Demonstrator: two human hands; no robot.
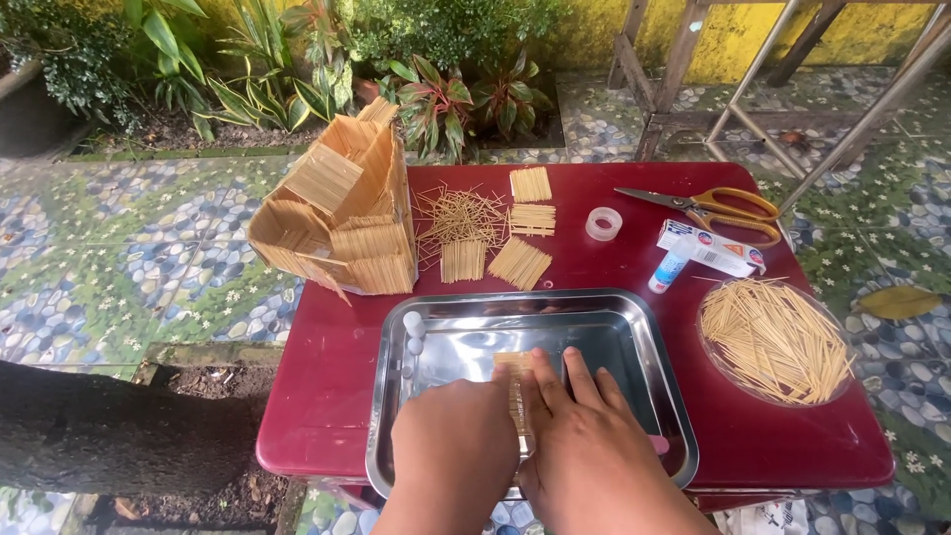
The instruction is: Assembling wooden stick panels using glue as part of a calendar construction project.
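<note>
Soft, even daylight, sharp throughout, with mild glare on the steel tray (634, 327).

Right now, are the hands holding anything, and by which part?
Both hands, left and right, press a small toothpick panel between them in the steel tray. The exact finger contact cannot be told.

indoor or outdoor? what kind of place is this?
Likely an outdoor garden patio used as a craft spot: leafy green and red plants in a soil bed, pebble-patterned floor tiles, and a small dark red table standing in the open.
</note>
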